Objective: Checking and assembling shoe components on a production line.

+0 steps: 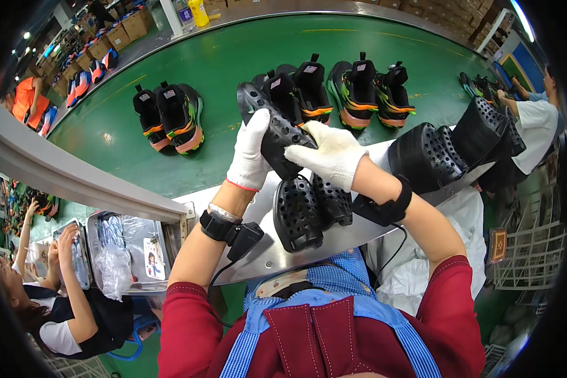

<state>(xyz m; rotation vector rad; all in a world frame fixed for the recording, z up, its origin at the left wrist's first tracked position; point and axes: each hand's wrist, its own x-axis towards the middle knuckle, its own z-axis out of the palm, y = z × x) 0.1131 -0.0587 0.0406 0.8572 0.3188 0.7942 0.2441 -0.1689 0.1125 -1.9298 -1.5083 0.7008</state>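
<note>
Both my hands wear white knit gloves and hold up a black perforated shoe form (282,130) over the inner edge of the green work surface. My left hand (251,150) is closed round its left side. Against its right side, my right hand (329,153) grips with thumb and fingers. Just below lie two more perforated forms, one larger (295,211) and one partly under my right wrist (332,203), on a metal ledge (242,268). Behind the held form stand black sneakers (310,88) with orange and green soles, partly hidden by it.
More sneaker pairs stand on the green surface (246,57), at left (170,116) and right (372,91). Further black forms (425,157) line the ledge at right. A metal tray (132,252) with plastic bags is at left. Co-workers sit at left (75,309) and right (538,123).
</note>
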